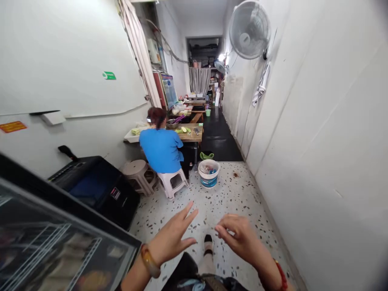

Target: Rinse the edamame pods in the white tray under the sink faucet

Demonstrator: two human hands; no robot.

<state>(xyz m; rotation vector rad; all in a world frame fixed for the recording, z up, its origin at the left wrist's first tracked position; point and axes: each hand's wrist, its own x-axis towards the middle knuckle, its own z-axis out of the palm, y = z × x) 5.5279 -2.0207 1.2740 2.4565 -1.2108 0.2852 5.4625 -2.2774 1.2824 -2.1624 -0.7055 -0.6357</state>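
Note:
Both hands are raised over the speckled floor (pixel 230 190) and hold nothing. My left hand (pixel 174 231) is open, its fingers spread apart, with a brown-and-amber bangle (pixel 150 260) around the wrist. My right hand (pixel 238 233) has loosely curved fingers, and a gap shows between thumb and forefinger. A red bead bracelet (pixel 280 275) circles the right wrist. Below and between the hands, a foot in a dark shoe (pixel 208 239) stands on the floor. Ahead of the hands sits a white-and-blue bucket (pixel 209 180) with bags or wrappers inside; neither hand touches it.
A person in a blue shirt (pixel 162 149) sits on a plastic stool (pixel 174 182) at a wooden table (pixel 194 135) with green vegetables. Stacked stools (pixel 136 169), a black machine (pixel 100 186) and a glass-doored cabinet (pixel 69 242) line the left. A wall fan (pixel 250 30) hangs right.

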